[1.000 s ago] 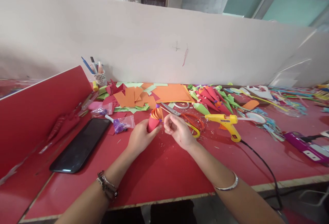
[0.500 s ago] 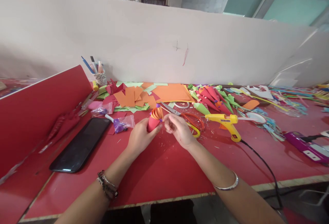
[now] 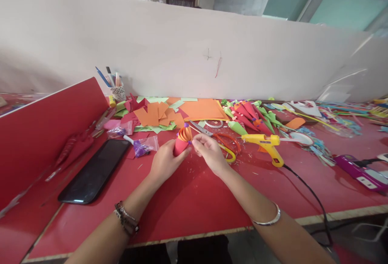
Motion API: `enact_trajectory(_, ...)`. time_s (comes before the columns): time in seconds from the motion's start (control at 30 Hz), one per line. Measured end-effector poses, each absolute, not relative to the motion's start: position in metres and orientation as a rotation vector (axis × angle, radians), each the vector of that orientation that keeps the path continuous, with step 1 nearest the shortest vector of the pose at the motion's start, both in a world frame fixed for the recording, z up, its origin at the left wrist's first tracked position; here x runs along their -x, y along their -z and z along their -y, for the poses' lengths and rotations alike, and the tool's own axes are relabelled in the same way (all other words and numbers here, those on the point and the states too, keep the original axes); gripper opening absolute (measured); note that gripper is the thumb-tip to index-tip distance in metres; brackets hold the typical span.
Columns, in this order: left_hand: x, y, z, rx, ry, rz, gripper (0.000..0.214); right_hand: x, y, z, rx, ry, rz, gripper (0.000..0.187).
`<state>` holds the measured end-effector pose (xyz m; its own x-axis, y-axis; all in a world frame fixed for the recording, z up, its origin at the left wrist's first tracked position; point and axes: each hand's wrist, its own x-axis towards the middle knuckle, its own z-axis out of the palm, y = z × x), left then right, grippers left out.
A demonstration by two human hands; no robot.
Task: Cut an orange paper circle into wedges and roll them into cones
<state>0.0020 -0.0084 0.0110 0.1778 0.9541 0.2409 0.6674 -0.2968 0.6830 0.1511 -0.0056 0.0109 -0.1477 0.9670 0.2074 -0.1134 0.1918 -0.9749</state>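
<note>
Upright in my left hand is a red paper cone, its top filled with curled orange paper and small purple pompoms. The thumb and fingers wrap round the cone's lower part. My right hand is just to the right, fingers curled into a pinch beside the cone's rim. Whatever lies between those fingertips is too small to make out. Behind my right hand lie orange-handled scissors and a yellow-handled pair, partly covered by the hand.
A yellow glue gun with a black cord lies to the right, near a purple power strip. Paper pieces and finished cones line the back. On the left are a black phone and a bag of purple pompoms.
My right hand has shifted slightly left and its fingertips have closed in near the cone's rim. My left hand and the cone have hardly moved.
</note>
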Motion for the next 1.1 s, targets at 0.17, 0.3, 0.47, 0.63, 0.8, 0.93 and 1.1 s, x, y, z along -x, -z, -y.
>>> enact_trajectory(0.17, -0.002, -0.010, 0.009, -2.077, -0.863, -1.464, 0.032, -0.150, -0.011, 0.007, 0.884, -1.247, 1.353, 0.021)
enact_trajectory(0.3, -0.002, -0.009, 0.008, -2.055, -0.866, -1.478, 0.032, -0.150, -0.009, 0.006, 0.932, -1.219, 1.317, 0.022)
enact_trajectory(0.47, -0.002, -0.007, 0.009, -2.025, -0.809, -1.335, 0.033, -0.150, -0.005, 0.005, 0.916, -1.285, 1.384, 0.032)
enact_trajectory(0.63, -0.001, -0.005, 0.009, -2.010, -0.755, -1.314, 0.029, -0.148, -0.005, 0.009, 0.928, -1.498, 1.521, 0.033)
enact_trajectory(0.8, -0.002, -0.004, 0.010, -2.054, -0.731, -1.319, 0.024, -0.147, -0.005, 0.008, 1.018, -1.427, 1.470, 0.031)
enact_trajectory(0.93, -0.001, -0.006, 0.008, -2.039, -0.798, -1.223, 0.028, -0.148, -0.003, 0.004, 1.002, -1.394, 1.494, 0.031)
enact_trajectory(1.1, 0.006, -0.005, 0.001, -1.976, -0.911, -1.394, 0.032, -0.152, -0.013, -0.003, 1.059, -1.259, 1.524, 0.027)
